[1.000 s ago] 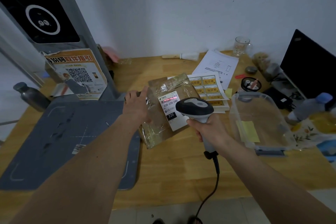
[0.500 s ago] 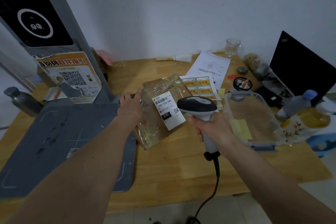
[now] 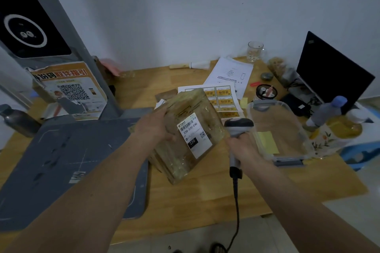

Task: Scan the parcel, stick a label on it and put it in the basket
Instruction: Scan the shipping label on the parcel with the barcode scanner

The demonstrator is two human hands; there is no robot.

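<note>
Since a second ago the scanner [image 3: 238, 127], gripped by its handle in the right hand [image 3: 243, 146], has swung off the shipping label [image 3: 194, 136] to just right of the parcel [image 3: 185, 133], whose top edge the left hand [image 3: 153, 127] now holds, tilting it up off the desk [image 3: 185, 201]; the scan step is judged complete and labelling is next. Count: one parcel at the left grip, one scanner, one sheet of yellow stickers [image 3: 223, 98] just beyond the parcel, one clear basket [image 3: 265, 150] immediately right of the scanner hand, holding no parcel.
</note>
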